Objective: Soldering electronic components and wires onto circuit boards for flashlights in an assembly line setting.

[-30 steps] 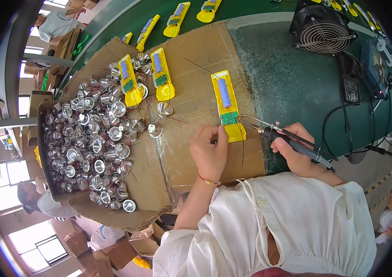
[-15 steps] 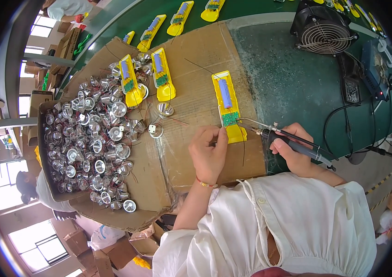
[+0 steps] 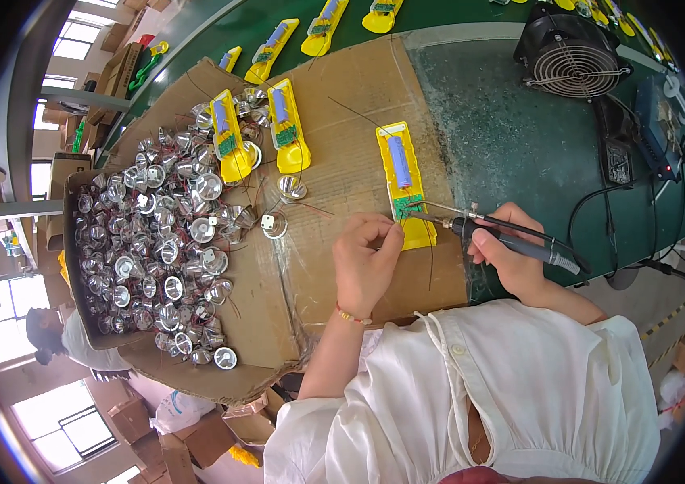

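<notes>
On the cardboard lies a yellow plastic housing [image 3: 419, 235] with a purple cylindrical battery [image 3: 399, 161] and a small green circuit board [image 3: 407, 207]. My right hand [image 3: 512, 250] grips a soldering iron [image 3: 520, 244] with a thin metal feed tube along its top; the iron's tip reaches the board from the right. My left hand [image 3: 368, 254] is closed in a pinch beside the board's lower left corner. Whatever is between its fingertips is too small to make out. Thin dark wires stick out from the housing's top and hang below the board.
To the left, a cardboard box [image 3: 88, 323] holds many silver reflector cups [image 3: 173, 288]. Two more yellow housings [image 3: 292, 157] lie at its edge, others along the far green bench. A black fan [image 3: 572, 68] and a blue soldering station [image 3: 655, 129] with cables stand at right.
The soldering iron has shifted slightly left and up, its tip still at the board. My left hand keeps its pinch beside the housing. The whole view has moved a little.
</notes>
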`<state>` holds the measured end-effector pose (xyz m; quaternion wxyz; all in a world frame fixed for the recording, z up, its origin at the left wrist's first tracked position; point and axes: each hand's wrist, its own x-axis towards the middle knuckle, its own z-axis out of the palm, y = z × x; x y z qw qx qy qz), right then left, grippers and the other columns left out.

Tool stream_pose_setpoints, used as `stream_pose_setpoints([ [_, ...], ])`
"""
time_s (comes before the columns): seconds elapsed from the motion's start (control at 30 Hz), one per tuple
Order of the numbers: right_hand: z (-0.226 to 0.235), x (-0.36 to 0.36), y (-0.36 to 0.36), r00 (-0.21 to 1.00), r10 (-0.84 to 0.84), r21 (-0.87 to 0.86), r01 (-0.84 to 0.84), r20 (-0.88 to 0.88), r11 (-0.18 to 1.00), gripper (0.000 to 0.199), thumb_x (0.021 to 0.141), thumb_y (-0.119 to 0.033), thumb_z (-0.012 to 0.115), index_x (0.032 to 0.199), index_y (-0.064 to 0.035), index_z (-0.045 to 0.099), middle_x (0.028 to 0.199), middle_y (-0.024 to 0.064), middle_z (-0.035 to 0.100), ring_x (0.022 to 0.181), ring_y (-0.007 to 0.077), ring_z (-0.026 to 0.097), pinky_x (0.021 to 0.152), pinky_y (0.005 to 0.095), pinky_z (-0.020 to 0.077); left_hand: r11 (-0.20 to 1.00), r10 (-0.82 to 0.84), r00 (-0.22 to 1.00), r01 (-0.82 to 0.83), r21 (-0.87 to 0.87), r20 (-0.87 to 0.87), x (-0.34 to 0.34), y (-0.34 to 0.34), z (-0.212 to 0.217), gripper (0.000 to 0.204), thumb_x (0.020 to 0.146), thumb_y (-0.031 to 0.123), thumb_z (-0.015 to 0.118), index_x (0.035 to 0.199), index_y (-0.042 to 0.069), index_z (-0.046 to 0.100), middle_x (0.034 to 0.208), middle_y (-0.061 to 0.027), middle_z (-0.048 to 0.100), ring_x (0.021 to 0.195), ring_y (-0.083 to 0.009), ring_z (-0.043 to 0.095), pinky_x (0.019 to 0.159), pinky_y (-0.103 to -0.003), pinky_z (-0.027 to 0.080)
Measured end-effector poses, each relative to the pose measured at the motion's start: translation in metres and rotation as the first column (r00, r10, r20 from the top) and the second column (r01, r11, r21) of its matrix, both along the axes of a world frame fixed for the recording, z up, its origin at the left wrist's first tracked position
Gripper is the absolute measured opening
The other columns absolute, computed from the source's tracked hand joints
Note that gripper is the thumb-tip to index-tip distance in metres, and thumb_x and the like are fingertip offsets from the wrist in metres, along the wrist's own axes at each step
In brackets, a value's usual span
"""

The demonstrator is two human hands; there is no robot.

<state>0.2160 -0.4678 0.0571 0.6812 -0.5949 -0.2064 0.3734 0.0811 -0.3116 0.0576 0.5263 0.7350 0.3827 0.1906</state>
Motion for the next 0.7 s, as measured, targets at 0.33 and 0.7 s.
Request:
stream_pose_setpoints([
  [0.33, 0.0022, -0.0059, -0.0023, 0.998, -0.060, 0.030, 0.060, -0.009, 0.998, 0.010, 0.083, -0.008, 0.057, 0.085, -0.0020, 0.050, 0.068, 0.0096, 0.059, 0.055, 0.0104, 0.054, 0.050, 0.0225, 0.0453, 1.000, 0.010, 1.000, -0.009, -0.016, 0.017, -0.0023, -0.0022, -0.0009, 0.008, 0.076, 0.004, 0.062, 0.073, -0.003, 0.063, 0.080, -0.0091, 0.059, 0.060, -0.0125, 0.056, 0.054, -0.023, 0.044],
  [0.7, 0.0000, -0.0058, 0.0021, 0.999, -0.049, 0.029, 0.049, 0.013, 0.998, 0.010, 0.083, -0.008, 0.056, 0.086, -0.0016, 0.049, 0.068, 0.0093, 0.059, 0.057, 0.0100, 0.055, 0.052, 0.0222, 0.0452, 1.000, 0.024, 1.000, -0.024, -0.006, 0.014, 0.0006, 0.0005, -0.0016, 0.008, 0.076, 0.004, 0.061, 0.073, -0.004, 0.063, 0.080, -0.0088, 0.059, 0.062, -0.0121, 0.055, 0.055, -0.023, 0.043],
])
